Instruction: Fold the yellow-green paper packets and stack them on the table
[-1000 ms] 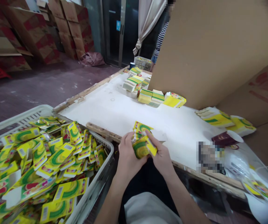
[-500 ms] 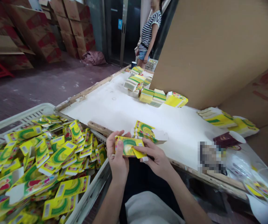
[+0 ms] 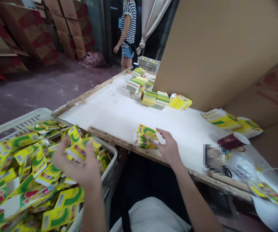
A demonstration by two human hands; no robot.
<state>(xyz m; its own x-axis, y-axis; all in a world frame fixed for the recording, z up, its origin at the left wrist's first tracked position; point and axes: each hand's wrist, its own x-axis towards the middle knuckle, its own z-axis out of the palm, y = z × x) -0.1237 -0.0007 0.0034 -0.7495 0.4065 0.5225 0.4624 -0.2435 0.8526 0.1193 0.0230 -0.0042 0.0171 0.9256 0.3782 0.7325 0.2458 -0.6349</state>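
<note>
My left hand (image 3: 79, 164) is over the basket (image 3: 116, 158) at the left, fingers spread and slightly blurred. Just beyond its fingers is a small yellow-and-green carton (image 3: 77, 152), which looks let go. The basket is heaped with similar printed cartons (image 3: 67, 197). On the white table, my right hand (image 3: 169, 146) reaches to the right end of a small stack of flattened yellow cartons (image 3: 146, 137). Its thumb and forefinger are apart at the stack's white flaps; whether they touch is hard to tell.
Bundles of flat cartons (image 3: 156, 99) line the table (image 3: 100, 111) beside a large cardboard sheet (image 3: 216, 48). A maroon paper cup (image 3: 232, 140) and clear plastic (image 3: 244, 169) lie at the right. A person in a striped shirt (image 3: 128, 24) stands beyond the table. Stacked boxes (image 3: 71, 25) are behind.
My left hand has moved left from in front of me to the basket and let go of the carton. My right hand has left that carton for the stack. The person has moved left.
</note>
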